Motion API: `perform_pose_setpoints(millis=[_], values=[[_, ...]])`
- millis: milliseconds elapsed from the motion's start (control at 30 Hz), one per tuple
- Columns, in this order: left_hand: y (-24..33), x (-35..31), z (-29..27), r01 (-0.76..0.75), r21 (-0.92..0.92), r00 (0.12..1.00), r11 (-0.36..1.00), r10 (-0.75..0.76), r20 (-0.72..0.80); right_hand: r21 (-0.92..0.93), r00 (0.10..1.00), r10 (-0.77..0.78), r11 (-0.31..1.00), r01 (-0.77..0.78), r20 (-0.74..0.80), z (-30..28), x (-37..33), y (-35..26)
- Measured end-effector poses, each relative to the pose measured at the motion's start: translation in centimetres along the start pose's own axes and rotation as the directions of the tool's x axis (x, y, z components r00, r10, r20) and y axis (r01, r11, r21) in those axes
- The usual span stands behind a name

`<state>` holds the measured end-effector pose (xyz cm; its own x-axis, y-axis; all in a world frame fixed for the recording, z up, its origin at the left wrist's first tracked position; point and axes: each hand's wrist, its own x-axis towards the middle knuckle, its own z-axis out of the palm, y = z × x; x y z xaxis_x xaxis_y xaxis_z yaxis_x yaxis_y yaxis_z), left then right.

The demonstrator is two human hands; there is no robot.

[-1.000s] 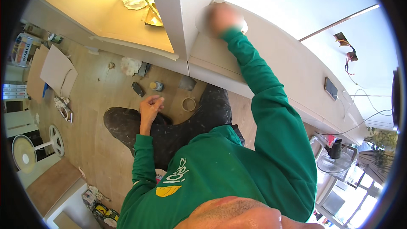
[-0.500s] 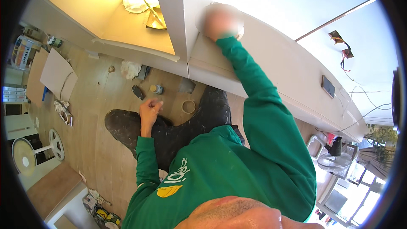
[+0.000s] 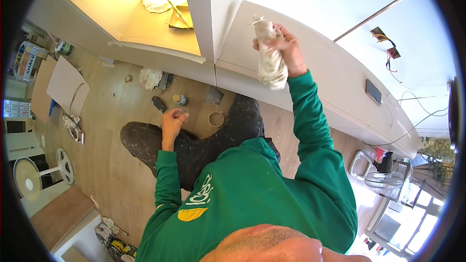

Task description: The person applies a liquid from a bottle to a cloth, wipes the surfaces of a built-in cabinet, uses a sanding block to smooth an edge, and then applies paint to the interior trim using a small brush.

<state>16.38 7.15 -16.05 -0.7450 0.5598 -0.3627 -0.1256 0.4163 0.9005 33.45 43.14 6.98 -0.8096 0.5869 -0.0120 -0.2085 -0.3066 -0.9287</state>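
Note:
A crumpled off-white cloth (image 3: 272,65) hangs from my right hand (image 3: 291,51), whose fingers close round its upper part. I hold it just above the long pale ledge (image 3: 320,75), close to the upright panel. My left hand (image 3: 172,125) rests over my dark trouser leg with its fingers loosely bent and apart. Nothing shows in it. Beyond its fingers, a small jar with a yellow lid (image 3: 179,99) stands on the wooden floor, and a dark handheld object (image 3: 158,104) lies beside it. A roll of tape (image 3: 216,119) lies between my legs.
The lit niche (image 3: 160,34) at the upper left holds a stick and a yellow piece. A phone (image 3: 373,91) lies on the ledge at the right, near loose wall wires (image 3: 390,51). Cardboard sheets (image 3: 68,85) lie at the left, beyond a white-wheeled stand (image 3: 64,166).
My right hand has lifted off the ledge's far end and drawn back toward me and to the right, with the cloth in it. My left hand has hardly moved.

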Motion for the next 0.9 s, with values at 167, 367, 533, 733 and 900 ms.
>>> perform_pose_setpoints(millis=[167, 367, 533, 733, 900], values=[[0.8, -0.3, 0.4, -0.021, 0.001, 1.000, 1.000, 0.021, 0.006, -0.794, 0.973, -0.219, 0.603, 0.076, -0.072, -4.0, 4.6, 3.5], [0.3, -0.5, 0.5, -0.022, 0.093, 1.000, 0.995, 0.022, -0.004, -0.969, 0.912, -0.326, -0.063, 0.241, 0.248, 1.8, 2.0, 9.5], [0.6, -0.5, 0.3, -0.003, 0.204, 1.000, 0.979, 0.004, -0.002, -0.948, 0.873, -0.393, -0.243, 0.205, 0.290, 1.9, 4.7, 13.2], [1.3, 0.2, 1.0, -0.021, 0.186, 1.000, 0.982, 0.017, 0.021, -0.968, 0.885, -0.403, -0.181, 0.172, 0.232, -5.8, 17.1, 10.1], [1.6, 0.1, 1.3, -0.048, 0.251, 0.999, 0.967, 0.046, 0.013, -0.943, 0.884, -0.347, -0.219, 0.249, 0.314, -3.5, 12.1, 12.3]])
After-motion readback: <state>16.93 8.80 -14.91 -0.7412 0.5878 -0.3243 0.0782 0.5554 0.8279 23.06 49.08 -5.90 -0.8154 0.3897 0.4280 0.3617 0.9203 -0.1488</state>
